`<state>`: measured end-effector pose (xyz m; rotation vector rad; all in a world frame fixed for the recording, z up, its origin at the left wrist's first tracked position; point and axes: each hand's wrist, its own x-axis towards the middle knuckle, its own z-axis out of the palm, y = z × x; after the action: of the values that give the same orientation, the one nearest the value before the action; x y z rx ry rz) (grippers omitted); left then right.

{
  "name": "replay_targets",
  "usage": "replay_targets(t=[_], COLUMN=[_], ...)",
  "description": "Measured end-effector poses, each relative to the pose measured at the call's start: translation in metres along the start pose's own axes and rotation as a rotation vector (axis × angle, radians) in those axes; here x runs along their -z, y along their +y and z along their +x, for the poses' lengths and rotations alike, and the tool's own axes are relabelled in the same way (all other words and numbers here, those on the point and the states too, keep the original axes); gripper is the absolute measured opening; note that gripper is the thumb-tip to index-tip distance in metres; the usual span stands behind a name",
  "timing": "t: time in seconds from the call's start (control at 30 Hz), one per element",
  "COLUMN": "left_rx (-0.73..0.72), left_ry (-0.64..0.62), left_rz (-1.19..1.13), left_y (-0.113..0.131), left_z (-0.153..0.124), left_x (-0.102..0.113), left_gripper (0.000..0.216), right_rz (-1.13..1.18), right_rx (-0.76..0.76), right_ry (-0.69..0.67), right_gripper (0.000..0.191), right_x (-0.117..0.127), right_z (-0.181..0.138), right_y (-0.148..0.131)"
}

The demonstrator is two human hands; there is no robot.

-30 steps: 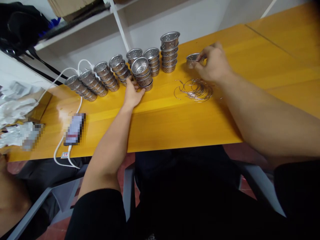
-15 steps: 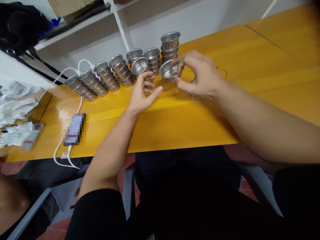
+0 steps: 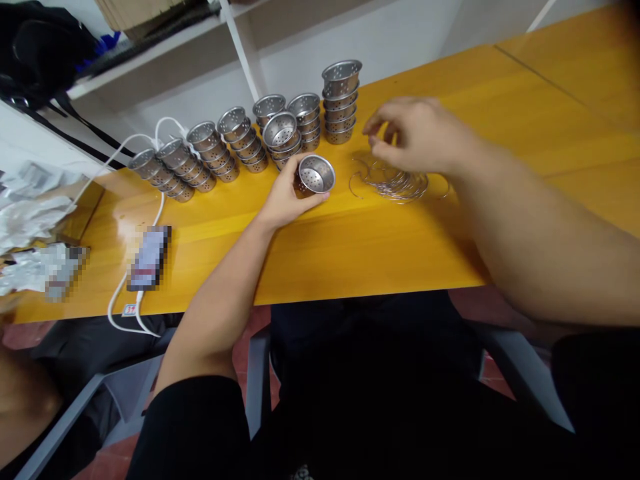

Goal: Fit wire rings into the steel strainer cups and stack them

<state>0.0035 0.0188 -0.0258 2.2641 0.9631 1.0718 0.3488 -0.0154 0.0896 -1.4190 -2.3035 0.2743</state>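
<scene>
Near the middle of the surface (image 3: 360,247), the left hand (image 3: 284,199) has its grip clamped around a metal cup (image 3: 317,175), whose mouth faces up with a tilt toward the camera, its long axis running from base to rim close to the line of sight. Just behind stand stacks of similar cups (image 3: 205,150) (the closest one partly hidden by the fingers). To the right, loose wire rings (image 3: 400,187) lie below the right hand (image 3: 413,133), its grip slightly apart. The held cup looks silvery, round-rimmed and pierced with small holes.
</scene>
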Motion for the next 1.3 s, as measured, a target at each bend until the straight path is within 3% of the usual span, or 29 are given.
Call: replay_targets(t=[0.07,0.17,0.33,0.73,1.03,1.3], left_rx=[0.011,0.02,0.019,0.05,0.017,-0.042], left_ry=[-0.014,-0.024,-0.056,-0.044,0.027,-0.051], left_rz=[-0.017,-0.029,-0.062,-0.108,-0.054,-0.244], left_y=[-0.002,-0.004,-0.001,0.006,-0.017,-0.046], left_z=[-0.001,-0.003,-0.006,-0.005,-0.004,0.002], left_x=[-0.001,-0.002,0.0,-0.002,-0.008,-0.015], left_gripper=[0.107,0.105,0.106,0.107,0.105,0.122], right_rz=[-0.177,-0.14,-0.077,-0.17,-0.203,-0.302], right_rx=[-0.084,-0.141,-0.104,-0.01,-0.082,-0.087], right_ry=[-0.204,-0.458,-0.566,-0.527,-0.319,-0.056], right_gripper=[0.03,0.02,0.008,0.019,0.018,0.019], right_x=[0.007,0.012,0.008,0.002,0.009,0.013], right_z=[0.005,0.008,0.007,0.012,0.008,0.008], right_y=[0.019,0.039,0.041,0.047,0.039,0.035])
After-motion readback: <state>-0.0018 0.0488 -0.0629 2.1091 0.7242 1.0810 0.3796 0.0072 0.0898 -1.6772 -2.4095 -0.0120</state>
